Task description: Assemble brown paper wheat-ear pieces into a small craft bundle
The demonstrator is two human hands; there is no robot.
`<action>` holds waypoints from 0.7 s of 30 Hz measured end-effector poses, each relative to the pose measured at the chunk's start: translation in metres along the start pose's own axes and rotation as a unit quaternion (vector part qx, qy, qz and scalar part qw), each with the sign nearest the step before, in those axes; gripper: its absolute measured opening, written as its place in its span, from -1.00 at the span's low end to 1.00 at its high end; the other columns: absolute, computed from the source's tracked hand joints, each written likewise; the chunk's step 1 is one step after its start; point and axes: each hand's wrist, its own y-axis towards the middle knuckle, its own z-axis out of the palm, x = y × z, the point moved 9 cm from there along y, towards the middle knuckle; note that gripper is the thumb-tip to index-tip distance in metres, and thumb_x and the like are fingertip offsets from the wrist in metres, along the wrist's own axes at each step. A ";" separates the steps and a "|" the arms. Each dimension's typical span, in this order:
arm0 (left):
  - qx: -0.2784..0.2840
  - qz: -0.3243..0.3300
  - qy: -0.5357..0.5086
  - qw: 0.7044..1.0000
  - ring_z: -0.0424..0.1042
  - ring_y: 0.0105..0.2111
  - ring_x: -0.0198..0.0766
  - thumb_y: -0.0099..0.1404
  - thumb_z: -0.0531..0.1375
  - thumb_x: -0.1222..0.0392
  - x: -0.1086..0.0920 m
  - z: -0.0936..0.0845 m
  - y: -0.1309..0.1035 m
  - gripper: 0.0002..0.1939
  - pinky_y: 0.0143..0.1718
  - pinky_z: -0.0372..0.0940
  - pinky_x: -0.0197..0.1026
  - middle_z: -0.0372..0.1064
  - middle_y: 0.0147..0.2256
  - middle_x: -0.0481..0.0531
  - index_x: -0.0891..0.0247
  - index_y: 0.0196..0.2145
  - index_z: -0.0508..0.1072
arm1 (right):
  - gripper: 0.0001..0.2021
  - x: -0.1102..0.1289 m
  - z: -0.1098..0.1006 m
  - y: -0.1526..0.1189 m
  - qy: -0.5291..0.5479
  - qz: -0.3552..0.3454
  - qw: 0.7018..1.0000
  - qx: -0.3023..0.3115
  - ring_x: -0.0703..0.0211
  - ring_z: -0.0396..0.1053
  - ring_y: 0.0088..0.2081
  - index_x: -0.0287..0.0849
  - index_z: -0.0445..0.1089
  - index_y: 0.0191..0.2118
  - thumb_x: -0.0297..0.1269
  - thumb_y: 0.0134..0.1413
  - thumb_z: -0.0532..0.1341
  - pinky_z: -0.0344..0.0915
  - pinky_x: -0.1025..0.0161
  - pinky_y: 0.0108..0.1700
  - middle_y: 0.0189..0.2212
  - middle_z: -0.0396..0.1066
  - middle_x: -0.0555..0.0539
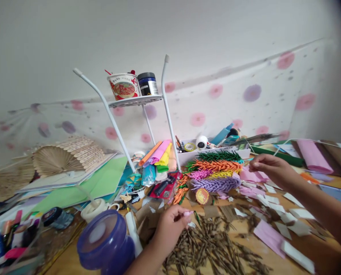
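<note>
My left hand (170,225) is closed in a pinch on a small pale pink piece (188,213) that looks like paper. Below and beside it spreads a heap of thin brown twisted strips (207,244). My right hand (269,167) is raised at the right, thumb and fingers pressed together; what they hold, if anything, I cannot make out. Pink crepe paper (253,175) lies just behind that hand. Between the hands, further back, lie bundles of purple (216,183), orange (216,166) and green (220,155) spiky paper stalks.
White paper scraps (298,225) litter the right side. A purple lidded container (102,238) and a white cup (94,210) stand left. Behind are a white rack (113,124) holding a noodle tub (124,87) and a jar (147,84), plus wooden fans (60,156).
</note>
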 end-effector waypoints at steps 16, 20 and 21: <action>0.012 0.009 0.062 0.998 0.28 -0.55 -0.35 0.00 0.14 0.18 -0.005 0.004 -0.003 -0.88 -0.45 0.19 -0.33 0.31 -0.61 -0.08 0.30 -0.53 0.38 | -0.88 0.029 -0.049 0.001 0.198 -0.124 0.956 -0.176 0.45 -0.09 -0.70 -0.18 0.28 -0.53 -0.31 -0.22 0.24 -0.20 0.37 -0.64 -0.78 0.00 0.13; 0.016 0.033 0.098 0.994 0.37 -0.41 -0.26 -0.04 0.17 0.14 -0.013 0.007 -0.012 -0.85 -0.35 0.25 -0.30 0.42 -0.46 0.01 0.26 -0.51 0.44 | -0.86 0.041 -0.067 -0.001 0.198 -0.151 0.947 -0.203 0.47 -0.09 -0.71 -0.19 0.24 -0.56 -0.29 -0.22 0.24 -0.18 0.41 -0.65 -0.78 -0.02 0.15; 0.026 0.038 0.106 0.993 0.38 -0.40 -0.24 -0.05 0.18 0.13 -0.014 0.009 -0.013 -0.84 -0.34 0.26 -0.30 0.43 -0.44 0.02 0.24 -0.50 0.45 | -0.85 0.044 -0.069 -0.001 0.194 -0.156 0.947 -0.202 0.47 -0.09 -0.71 -0.19 0.23 -0.57 -0.28 -0.23 0.23 -0.18 0.41 -0.65 -0.78 -0.03 0.16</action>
